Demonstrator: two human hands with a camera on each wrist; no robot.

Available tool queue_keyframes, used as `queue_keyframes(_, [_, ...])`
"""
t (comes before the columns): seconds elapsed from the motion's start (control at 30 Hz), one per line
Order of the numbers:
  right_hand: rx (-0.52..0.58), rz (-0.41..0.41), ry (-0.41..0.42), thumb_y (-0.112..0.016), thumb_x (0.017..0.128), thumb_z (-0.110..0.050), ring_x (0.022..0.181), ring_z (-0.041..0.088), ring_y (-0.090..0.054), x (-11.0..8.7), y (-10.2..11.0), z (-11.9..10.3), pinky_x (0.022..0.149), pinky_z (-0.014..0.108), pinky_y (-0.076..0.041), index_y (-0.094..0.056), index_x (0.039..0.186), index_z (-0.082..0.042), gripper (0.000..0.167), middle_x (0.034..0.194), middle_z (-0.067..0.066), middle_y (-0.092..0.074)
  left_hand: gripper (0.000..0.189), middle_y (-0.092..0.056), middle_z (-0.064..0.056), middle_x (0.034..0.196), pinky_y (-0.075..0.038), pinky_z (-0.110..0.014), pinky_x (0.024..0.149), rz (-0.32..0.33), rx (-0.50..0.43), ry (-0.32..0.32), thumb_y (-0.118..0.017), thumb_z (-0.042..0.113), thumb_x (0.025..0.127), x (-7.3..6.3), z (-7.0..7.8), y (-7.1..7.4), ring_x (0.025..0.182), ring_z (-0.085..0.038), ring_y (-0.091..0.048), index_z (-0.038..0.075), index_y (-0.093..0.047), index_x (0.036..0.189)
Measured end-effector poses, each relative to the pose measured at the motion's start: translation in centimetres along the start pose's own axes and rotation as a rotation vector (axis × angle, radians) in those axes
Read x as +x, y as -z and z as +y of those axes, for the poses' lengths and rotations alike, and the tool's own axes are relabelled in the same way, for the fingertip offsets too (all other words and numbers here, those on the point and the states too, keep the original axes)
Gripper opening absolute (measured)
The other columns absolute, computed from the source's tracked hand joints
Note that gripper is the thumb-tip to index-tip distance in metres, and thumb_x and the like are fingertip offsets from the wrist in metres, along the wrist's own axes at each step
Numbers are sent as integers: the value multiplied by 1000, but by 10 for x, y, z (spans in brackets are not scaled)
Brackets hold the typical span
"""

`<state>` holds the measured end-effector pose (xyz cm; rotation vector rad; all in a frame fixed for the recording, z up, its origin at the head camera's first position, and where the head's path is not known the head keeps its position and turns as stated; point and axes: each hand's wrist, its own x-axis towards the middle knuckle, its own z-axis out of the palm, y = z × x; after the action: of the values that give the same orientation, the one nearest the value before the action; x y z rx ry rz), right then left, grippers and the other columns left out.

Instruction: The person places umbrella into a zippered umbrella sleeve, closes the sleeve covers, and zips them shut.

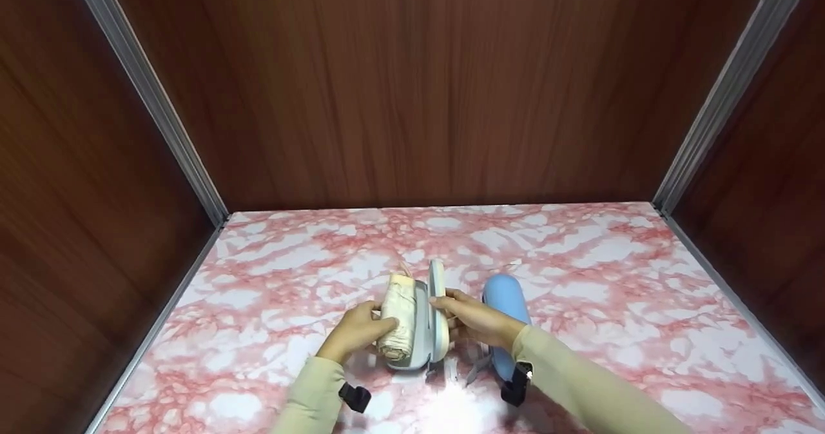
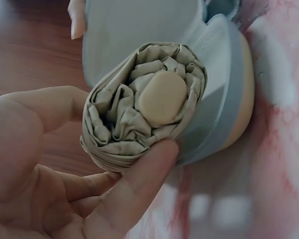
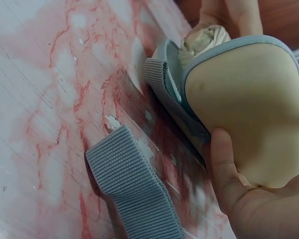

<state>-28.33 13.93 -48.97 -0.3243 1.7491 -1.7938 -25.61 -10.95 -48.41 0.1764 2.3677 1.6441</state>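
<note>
My left hand [image 1: 354, 332] grips a rolled cream folding umbrella [image 1: 397, 318], thumb on its near side and fingers round the other. In the left wrist view, crumpled fabric surrounds the umbrella's rounded beige end [image 2: 162, 97]. The umbrella lies along the left side of an opened oblong case with a grey lining [image 1: 422, 321]; how far it sits inside cannot be told. My right hand [image 1: 482, 320] holds the case's raised lid [image 1: 437, 305], which stands nearly upright. Seen from the right wrist, the lid's cream outer face [image 3: 249, 99] has blue-grey edging.
Right of the case, partly under my right forearm, lies a light blue rounded case [image 1: 506, 295]. A grey ribbed strap [image 3: 139, 194] lies on the table beside the opened case. Wood panels [image 1: 419, 86] bound the pink-and-white marbled table [image 1: 290, 279] at the back and sides.
</note>
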Motion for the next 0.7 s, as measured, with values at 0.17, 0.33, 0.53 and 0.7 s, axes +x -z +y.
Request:
queue_keyframes(0.17, [16, -1, 5, -56, 100, -39, 80, 13, -55, -1, -1, -2, 76, 34, -55, -18, 151, 3, 76, 95, 4, -53, 58, -67, -18, 102, -59, -36, 59, 29, 86, -15, -69, 20, 86, 1, 0, -7, 79, -24, -68, -13, -52, 131])
queue_keyframes(0.33, [26, 11, -2, -54, 102, -35, 81, 14, -55, -1, -2, -2, 75, 32, -55, -17, 153, 3, 74, 98, 7, -54, 54, -68, -16, 99, -58, -37, 68, 59, 229, -74, -69, 24, 86, 1, 2, -11, 83, -24, -66, -12, -57, 125])
queue_keyframes(0.53, [25, 11, -4, -54, 102, -34, 79, 13, -52, -1, -3, -2, 73, 31, -53, -17, 153, 4, 73, 96, 5, -53, 49, -68, -16, 100, -56, -41, 76, 74, 282, -124, -68, 25, 87, 0, 2, -14, 87, -25, -64, -11, -60, 119])
queue_keyframes(0.7, [19, 5, 3, -55, 101, -36, 80, 12, -51, -2, -1, -2, 75, 31, -53, -16, 154, 5, 77, 97, 5, -53, 44, -69, -15, 100, -55, -45, 81, 79, 315, -147, -68, 25, 90, 0, 2, -15, 88, -25, -64, -9, -63, 117])
